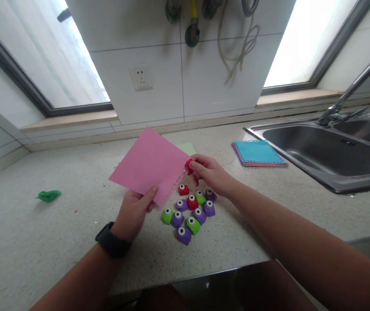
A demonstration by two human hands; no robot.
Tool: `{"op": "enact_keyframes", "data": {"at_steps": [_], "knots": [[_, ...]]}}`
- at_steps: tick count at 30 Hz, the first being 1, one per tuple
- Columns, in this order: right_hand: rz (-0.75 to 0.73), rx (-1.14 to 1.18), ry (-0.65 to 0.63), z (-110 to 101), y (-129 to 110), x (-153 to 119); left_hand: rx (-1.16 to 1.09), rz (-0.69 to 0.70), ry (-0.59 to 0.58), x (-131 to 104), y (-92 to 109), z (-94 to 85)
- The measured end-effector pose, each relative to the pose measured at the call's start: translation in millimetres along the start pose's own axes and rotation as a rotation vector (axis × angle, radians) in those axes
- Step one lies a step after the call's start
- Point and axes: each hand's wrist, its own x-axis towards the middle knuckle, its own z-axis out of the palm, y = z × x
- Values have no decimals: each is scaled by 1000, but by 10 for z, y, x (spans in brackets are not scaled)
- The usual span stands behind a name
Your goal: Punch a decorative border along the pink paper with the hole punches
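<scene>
My left hand [139, 206] grips a pink sheet of paper [150, 164] by its lower edge, thumb on top, holding it tilted above the counter. A row of small punched holes runs along the sheet's right edge. At the upper end of that row, my right hand [209, 172] is closed around a red craft punch [188, 166], which sits at the paper's right corner. Below the hands lie several small craft punches: purple ones such as this purple punch [184, 235], green ones such as this green punch [193, 225], and a red punch [192, 201].
A stack of punched sheets, blue on top [259, 151], lies by the steel sink [301, 142] at right. Pale green paper [188, 149] shows partly behind the pink sheet. A crumpled green piece [49, 196] rests at left. The tiled wall carries a socket [141, 78].
</scene>
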Motion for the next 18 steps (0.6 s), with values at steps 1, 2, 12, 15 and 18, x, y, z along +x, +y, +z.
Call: {"op": "enact_keyframes", "data": {"at_steps": [1,2,12,15,18], "knots": [[-12,-17,-13,-3,-6,-5,-3,-4,6,0,-1,1],[-21,-30,-23,-6,-11,-9,-1,-7,8,0,-2,3],[-108,-199,22,-41,-35,-60,9,-8,27,-4,-10,8],[-226,-318,19,-46,-92,-90,40,-3,34,13,-10,5],[-450,-457,-7,-50,-168,-120,46,17,36,26,11,23]]}}
